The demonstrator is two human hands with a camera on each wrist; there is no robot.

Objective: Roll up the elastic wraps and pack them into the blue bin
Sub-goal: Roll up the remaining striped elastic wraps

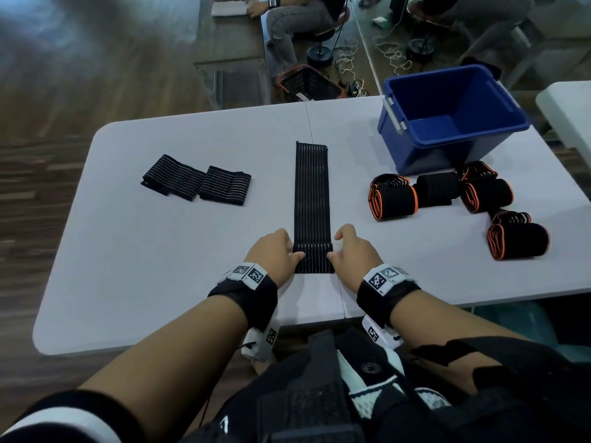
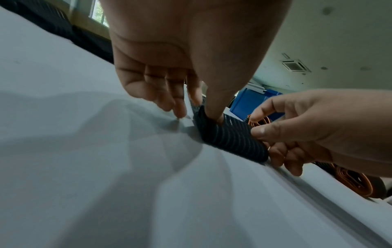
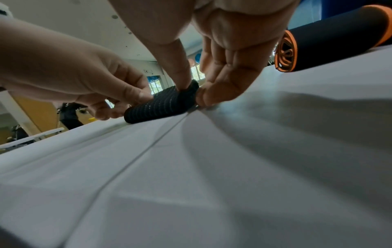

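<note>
Right now your left hand (image 1: 275, 251) and right hand (image 1: 355, 250) each pinch one side of the striped wrap's (image 1: 312, 199) near end, folded over into a small roll. The strip lies flat mid-worktop (image 1: 160, 266), running far toward the blue bin (image 1: 454, 119) at the far right.

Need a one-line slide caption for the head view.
Both hands, left hand and right hand, start rolling the striped elastic wrap beside the empty blue bin.
</note>
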